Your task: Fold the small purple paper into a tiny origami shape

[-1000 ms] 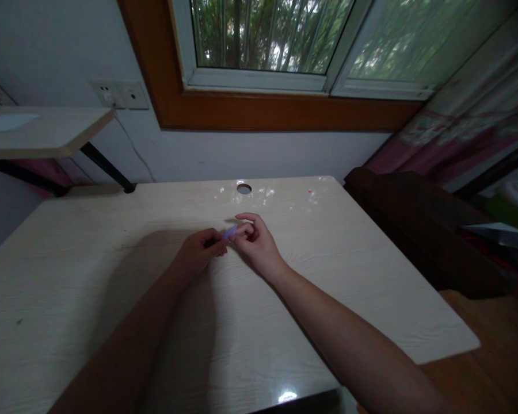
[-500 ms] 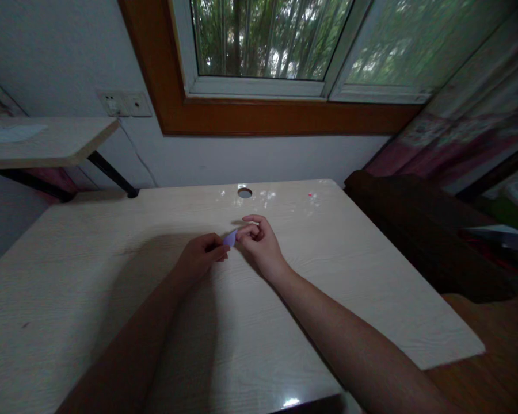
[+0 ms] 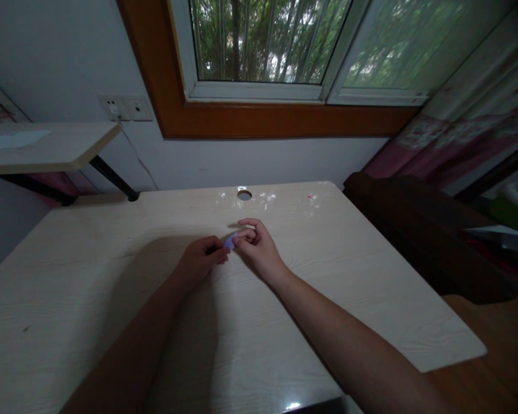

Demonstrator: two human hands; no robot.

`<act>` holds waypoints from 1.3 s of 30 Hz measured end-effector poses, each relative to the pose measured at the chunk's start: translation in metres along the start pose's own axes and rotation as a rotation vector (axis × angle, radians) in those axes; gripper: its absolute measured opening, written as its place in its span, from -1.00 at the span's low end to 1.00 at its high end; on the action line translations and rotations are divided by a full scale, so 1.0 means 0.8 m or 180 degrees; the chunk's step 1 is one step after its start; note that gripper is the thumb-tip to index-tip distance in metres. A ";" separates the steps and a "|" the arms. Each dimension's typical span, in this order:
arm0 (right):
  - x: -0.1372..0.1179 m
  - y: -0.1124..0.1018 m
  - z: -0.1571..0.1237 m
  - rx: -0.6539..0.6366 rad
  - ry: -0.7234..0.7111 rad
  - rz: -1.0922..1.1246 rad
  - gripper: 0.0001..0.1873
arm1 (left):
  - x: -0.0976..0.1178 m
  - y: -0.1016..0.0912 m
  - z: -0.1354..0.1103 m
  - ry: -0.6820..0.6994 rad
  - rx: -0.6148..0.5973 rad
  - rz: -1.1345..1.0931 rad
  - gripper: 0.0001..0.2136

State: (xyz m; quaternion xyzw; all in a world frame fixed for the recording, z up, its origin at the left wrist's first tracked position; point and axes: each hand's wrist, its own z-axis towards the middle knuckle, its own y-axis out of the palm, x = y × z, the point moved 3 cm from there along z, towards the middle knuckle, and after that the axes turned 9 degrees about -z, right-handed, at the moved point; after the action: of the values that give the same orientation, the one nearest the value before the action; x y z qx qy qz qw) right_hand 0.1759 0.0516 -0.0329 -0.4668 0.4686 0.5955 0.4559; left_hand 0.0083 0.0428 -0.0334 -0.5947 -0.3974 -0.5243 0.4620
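The person's two hands meet near the middle of the pale wooden table [image 3: 112,299]. Between them is a small purple piece [image 3: 230,241] — maybe paper, but it is too small to tell. The left hand [image 3: 201,260] is curled and pinches one end of it. The right hand [image 3: 254,246] pinches the other end with thumb and finger, and its other fingers are bent above. The piece sits just over the table top, a little way in front of the round hole [image 3: 244,195]. The step in hand looks like working the little piece with the fingertips — any next move calls for tiny, gentle pinches so it does not slip.
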 end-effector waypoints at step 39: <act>0.003 0.000 -0.001 -0.0076 -0.0166 -0.0214 -0.55 | 0.015 -0.005 -0.002 0.0056 0.0406 -0.0194 -0.81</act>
State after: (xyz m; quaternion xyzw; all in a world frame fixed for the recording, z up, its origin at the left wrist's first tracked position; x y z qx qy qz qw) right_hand 0.1757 0.0510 -0.0355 -0.4720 0.4336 0.5973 0.4821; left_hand 0.0059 0.0421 -0.0210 -0.5472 -0.4438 -0.5169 0.4863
